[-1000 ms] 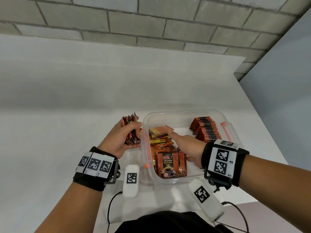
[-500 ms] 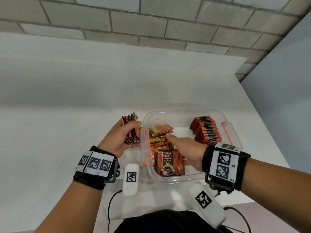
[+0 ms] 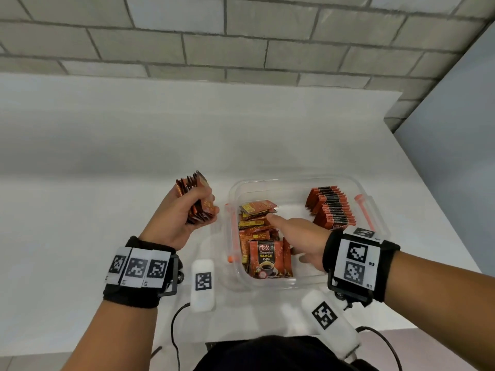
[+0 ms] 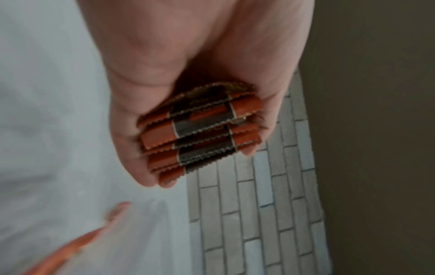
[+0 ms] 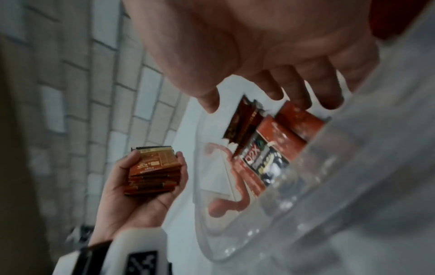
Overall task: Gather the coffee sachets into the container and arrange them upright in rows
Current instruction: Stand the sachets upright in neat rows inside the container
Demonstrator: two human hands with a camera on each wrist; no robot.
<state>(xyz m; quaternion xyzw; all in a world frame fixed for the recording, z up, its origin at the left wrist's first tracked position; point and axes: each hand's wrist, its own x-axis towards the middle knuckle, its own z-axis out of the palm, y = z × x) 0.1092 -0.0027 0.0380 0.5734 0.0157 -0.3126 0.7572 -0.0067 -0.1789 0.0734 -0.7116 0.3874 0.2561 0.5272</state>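
My left hand (image 3: 187,214) grips a stack of orange-and-black coffee sachets (image 3: 197,200) just left of the clear container (image 3: 292,192). The left wrist view shows that stack (image 4: 200,128) edge-on between thumb and fingers. My right hand (image 3: 293,235) is inside the container, fingers extended, with the index tip touching the loose sachet pile (image 3: 255,219) on the container's left side. One sachet (image 3: 267,259) stands upright, facing me, at the near wall. A neat upright row of sachets (image 3: 330,207) fills the far right. In the right wrist view my fingers (image 5: 303,87) hover over the sachets (image 5: 268,147) and hold nothing.
The container sits on a white table (image 3: 107,188) and has orange clips (image 3: 232,231) on its sides. Two white tagged devices (image 3: 202,281) (image 3: 330,326) with cables lie at the table's near edge. A brick wall rises behind and a grey panel stands at the right.
My left hand has drifted slightly left, away from the container, with its stack. The right hand has stayed on the loose pile with hardly any motion.
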